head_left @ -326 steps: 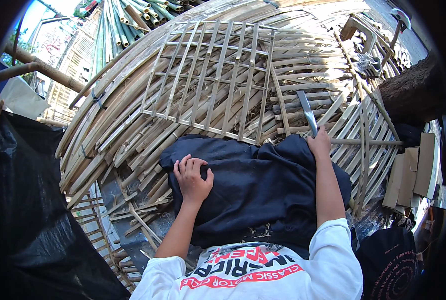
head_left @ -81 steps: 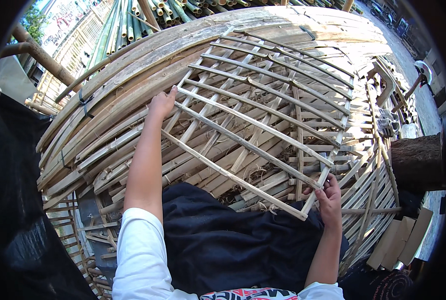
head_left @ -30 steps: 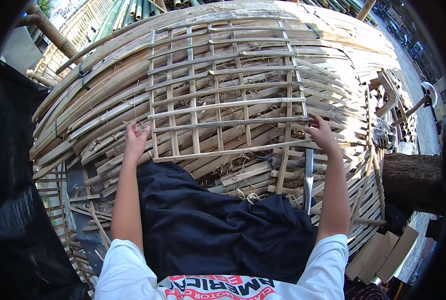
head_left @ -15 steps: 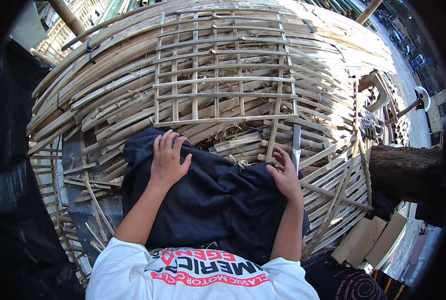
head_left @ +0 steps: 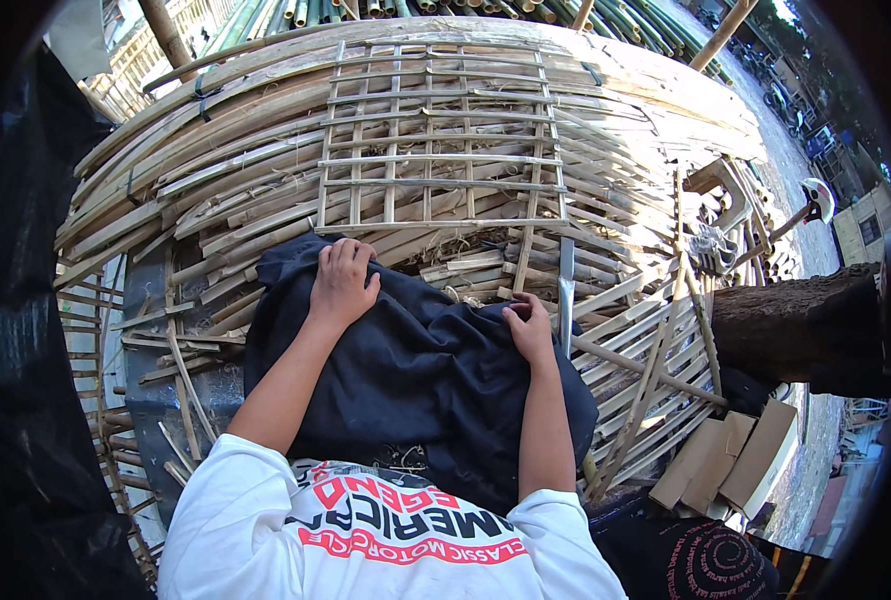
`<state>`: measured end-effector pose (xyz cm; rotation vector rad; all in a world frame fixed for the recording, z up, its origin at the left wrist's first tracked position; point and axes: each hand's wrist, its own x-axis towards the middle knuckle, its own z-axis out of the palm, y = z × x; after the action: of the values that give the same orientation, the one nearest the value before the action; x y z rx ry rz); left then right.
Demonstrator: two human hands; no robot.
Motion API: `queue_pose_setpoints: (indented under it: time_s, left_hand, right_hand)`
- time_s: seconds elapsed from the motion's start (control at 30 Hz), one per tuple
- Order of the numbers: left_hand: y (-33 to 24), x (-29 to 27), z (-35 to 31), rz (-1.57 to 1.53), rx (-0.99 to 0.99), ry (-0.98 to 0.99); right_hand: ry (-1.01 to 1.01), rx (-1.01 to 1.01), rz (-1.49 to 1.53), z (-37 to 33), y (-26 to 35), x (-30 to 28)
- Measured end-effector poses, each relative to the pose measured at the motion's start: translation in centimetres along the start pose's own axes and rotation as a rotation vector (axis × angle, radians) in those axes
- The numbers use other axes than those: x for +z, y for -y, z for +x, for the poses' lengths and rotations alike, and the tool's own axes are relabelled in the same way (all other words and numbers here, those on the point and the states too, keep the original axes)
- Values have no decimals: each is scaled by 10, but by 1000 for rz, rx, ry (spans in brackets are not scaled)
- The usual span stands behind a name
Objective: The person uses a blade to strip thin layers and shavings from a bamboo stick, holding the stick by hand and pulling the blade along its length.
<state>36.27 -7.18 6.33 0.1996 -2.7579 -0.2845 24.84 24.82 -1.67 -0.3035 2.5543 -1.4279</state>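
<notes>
A black cloth [head_left: 416, 370] lies draped over my lap in loose folds. Near its upper left corner, my left hand [head_left: 344, 282] bends its fingers over the cloth, with the thumb along its side. My right hand [head_left: 531, 330] closes on the cloth's upper right edge, and some of its fingertips are hidden. Just right of that hand, a long flat metal blade [head_left: 567, 285] points away from me. Beyond the cloth, a lattice panel of bamboo strips [head_left: 429, 160] rests on piled split bamboo, touched by neither hand.
Long split bamboo strips [head_left: 236, 150] are heaped across the far side. A thick log [head_left: 796, 315] juts in from the right, near folded cardboard [head_left: 711, 460]. Black sheeting [head_left: 26, 330] hangs at the left. Green bamboo poles [head_left: 656, 45] lie at the back.
Both hands stay at the cloth, but their fingers have drawn closer together and bent over it. My view has shifted, so the panel and blade sit farther left and higher.
</notes>
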Motion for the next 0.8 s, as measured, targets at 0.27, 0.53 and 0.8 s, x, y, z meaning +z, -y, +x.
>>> queue_pose_setpoints:
  time_s: [0.27,0.53,0.8]
  left_hand:
    - [-7,-7,-6,-5,34,22]
    - [-13,-1,-5,98,52,119]
    - [-17,23,17,-75,-61,255]
  right_hand:
    - [-146,-49,139,-8,16,-1]
    - [-214,-52,124,-11,44,8]
    - [-180,-71,79,-3,45,20]
